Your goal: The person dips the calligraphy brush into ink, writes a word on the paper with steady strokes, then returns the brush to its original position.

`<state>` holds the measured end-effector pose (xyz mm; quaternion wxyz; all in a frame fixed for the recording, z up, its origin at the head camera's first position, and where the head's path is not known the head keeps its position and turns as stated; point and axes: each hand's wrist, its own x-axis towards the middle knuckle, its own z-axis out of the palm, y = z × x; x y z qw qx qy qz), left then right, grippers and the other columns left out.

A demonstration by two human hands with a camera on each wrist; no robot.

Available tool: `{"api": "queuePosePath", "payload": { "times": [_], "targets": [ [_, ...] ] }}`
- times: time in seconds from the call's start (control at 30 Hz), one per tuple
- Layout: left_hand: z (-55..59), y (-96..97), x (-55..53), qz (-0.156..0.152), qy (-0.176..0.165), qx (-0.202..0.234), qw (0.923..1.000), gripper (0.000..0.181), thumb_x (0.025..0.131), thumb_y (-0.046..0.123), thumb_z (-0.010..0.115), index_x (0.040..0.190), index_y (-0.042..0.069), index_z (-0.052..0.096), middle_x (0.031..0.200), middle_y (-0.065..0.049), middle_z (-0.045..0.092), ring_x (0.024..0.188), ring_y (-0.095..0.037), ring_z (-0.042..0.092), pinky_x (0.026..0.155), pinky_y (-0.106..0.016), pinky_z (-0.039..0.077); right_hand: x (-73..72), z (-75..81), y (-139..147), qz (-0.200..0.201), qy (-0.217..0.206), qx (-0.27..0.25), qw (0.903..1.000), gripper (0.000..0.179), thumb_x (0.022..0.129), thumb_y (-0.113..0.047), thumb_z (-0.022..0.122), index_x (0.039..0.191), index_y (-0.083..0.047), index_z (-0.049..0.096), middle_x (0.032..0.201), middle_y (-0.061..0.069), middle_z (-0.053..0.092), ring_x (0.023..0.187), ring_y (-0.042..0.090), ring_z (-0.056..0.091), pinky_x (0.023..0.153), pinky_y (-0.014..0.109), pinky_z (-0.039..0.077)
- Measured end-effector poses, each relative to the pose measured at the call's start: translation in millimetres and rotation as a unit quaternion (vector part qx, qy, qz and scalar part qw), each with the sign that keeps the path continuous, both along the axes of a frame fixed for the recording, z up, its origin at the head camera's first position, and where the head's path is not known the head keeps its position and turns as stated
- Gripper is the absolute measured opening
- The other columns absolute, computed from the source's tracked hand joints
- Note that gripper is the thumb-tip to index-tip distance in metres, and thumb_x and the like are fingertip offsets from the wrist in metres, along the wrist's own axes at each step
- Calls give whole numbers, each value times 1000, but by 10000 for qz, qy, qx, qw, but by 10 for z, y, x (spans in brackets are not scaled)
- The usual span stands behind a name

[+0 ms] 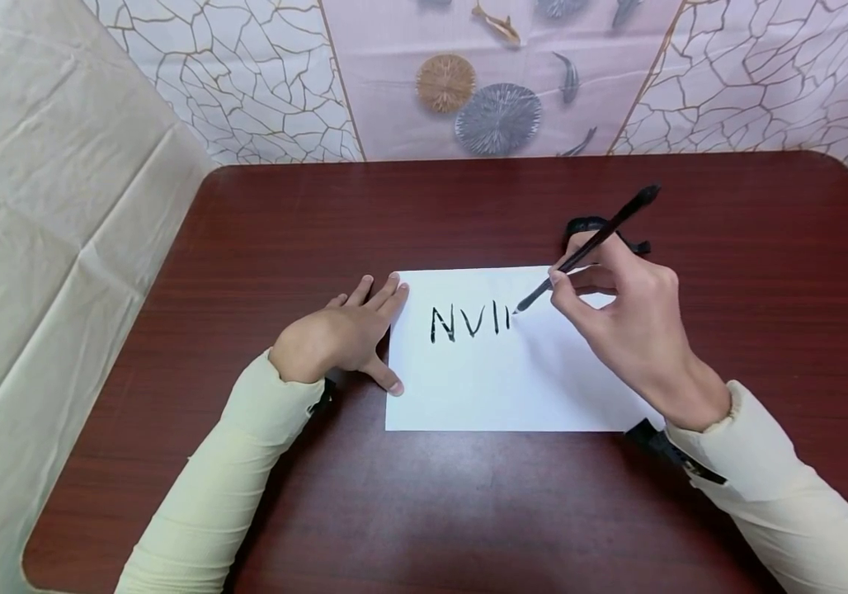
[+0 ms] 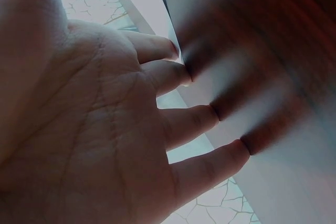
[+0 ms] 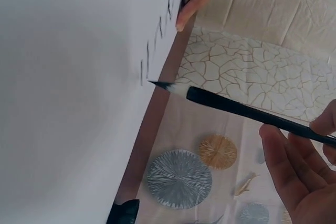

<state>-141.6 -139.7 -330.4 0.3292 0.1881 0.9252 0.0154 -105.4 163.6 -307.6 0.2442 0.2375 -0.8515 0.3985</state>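
A white sheet of paper (image 1: 468, 392) lies on the table, bearing black strokes (image 1: 468, 322) that read "NV" followed by two upright lines. My right hand (image 1: 635, 326) pinches a black-handled ink brush (image 1: 605, 231) between thumb and fingers, the handle slanting up and away. In the right wrist view the brush's pale bristles (image 3: 177, 89) end in a dark pointed tip, right beside the last stroke. My left hand (image 1: 338, 337) rests with spread fingers at the paper's left edge, thumb on its margin. The left wrist view shows the fingertips (image 2: 202, 116) touching down.
Behind my right hand, at the paper's far edge, sits a black object (image 1: 586, 223), partly hidden. The dark red wooden table (image 1: 305, 223) extends all round the paper. Patterned cloth (image 1: 246, 82) hangs beyond the far edge, and plain cream cloth (image 1: 45, 206) is at the left.
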Motion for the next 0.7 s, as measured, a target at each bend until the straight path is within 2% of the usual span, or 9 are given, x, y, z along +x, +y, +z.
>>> {"api": "queuePosePath", "payload": {
  "times": [0.33,0.7],
  "targets": [
    [-1,4,-7,9,-48,-9,10000,144,77,62,88,169,17,-12,175,-3,-22,161,-35,-17,128,-61,10,-32,-93,-19,-62,-1,-139,9999,26,90,11,71,114,4,65,102,7,75,83,23,78,82,9,54],
    [1,3,-2,32,-30,2,10000,144,77,61,89,170,16,-12,176,-3,-21,162,-36,-17,128,-61,9,-44,-113,-20,-10,-44,-84,10000,25,90,10,72,114,5,64,103,11,74,85,25,80,83,7,52]
  ]
}}
